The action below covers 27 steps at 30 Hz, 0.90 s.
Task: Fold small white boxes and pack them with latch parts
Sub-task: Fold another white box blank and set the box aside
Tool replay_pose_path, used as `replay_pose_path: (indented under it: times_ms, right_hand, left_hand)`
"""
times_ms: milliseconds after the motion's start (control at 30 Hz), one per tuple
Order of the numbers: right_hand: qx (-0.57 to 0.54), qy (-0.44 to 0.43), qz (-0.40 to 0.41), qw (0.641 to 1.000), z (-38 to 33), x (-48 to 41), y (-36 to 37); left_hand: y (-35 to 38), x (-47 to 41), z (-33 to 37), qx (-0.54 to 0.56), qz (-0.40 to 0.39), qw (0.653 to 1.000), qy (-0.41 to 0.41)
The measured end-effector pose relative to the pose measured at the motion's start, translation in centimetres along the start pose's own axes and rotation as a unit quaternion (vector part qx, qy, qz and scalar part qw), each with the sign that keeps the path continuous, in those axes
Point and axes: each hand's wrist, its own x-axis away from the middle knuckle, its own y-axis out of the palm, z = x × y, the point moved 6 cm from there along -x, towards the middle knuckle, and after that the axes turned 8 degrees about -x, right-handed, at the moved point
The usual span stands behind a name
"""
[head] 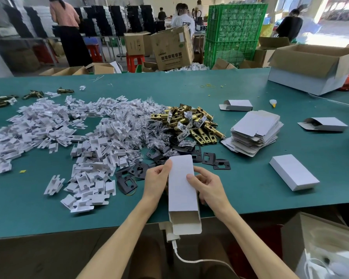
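Observation:
I hold a small white box [181, 190] lengthwise over the near edge of the green table [250, 184], its open end toward me. My left hand [156, 179] grips its far left side and my right hand [207, 187] grips its right side, thumb on top. Just beyond lie black strike plates [209, 158], a pile of brass latch bolts [191, 122], small clear bags [149, 121] and a wide heap of white card inserts [85, 135]. A stack of flat box blanks [255, 131] lies to the right.
A closed white box [293, 172] lies right of my hands. Two part-folded boxes [237, 105] [323, 124] lie farther back, with a large open carton [314, 65] at the far right. An open box [320, 244] stands below the table edge. People work behind the table.

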Motion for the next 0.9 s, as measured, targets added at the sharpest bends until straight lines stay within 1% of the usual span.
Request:
replay_pose_path:
  times_ms: [300,467,533,633,733,800,900]
  right_hand:
    - [-0.003,0.001,-0.001,1.000,-0.1,0.0,0.0]
    - [0.017,0.006,-0.010,1.000,0.0,0.0,0.2]
    - [0.013,0.005,-0.010,1.000,0.1,-0.1,0.2]
    - [-0.005,0.003,-0.007,1.000,0.2,-0.1,0.1]
    - [0.005,-0.001,-0.002,1.000,0.3,-0.2,-0.1]
    - [-0.001,0.000,0.001,1.000,0.3,-0.2,-0.1]
    - [-0.011,-0.007,0.011,1.000,0.2,-0.2,-0.2]
  left_hand:
    - [0.1,-0.4,-0.2,0.011,-0.034,0.999,-0.040]
    - [-0.1,-0.3,-0.5,0.021,-0.083,0.996,-0.036]
    - [-0.1,-0.3,-0.4,0.021,-0.091,0.995,-0.021]
    - [-0.1,-0.2,0.0,0.015,-0.084,0.996,0.020]
    - [0.4,0.2,0.2,-0.024,-0.096,0.993,0.057]
    - [0.9,0.5,0.4,-0.058,-0.118,0.989,0.065]
    - [1.1,0.7,0.5,-0.067,-0.131,0.987,0.066]
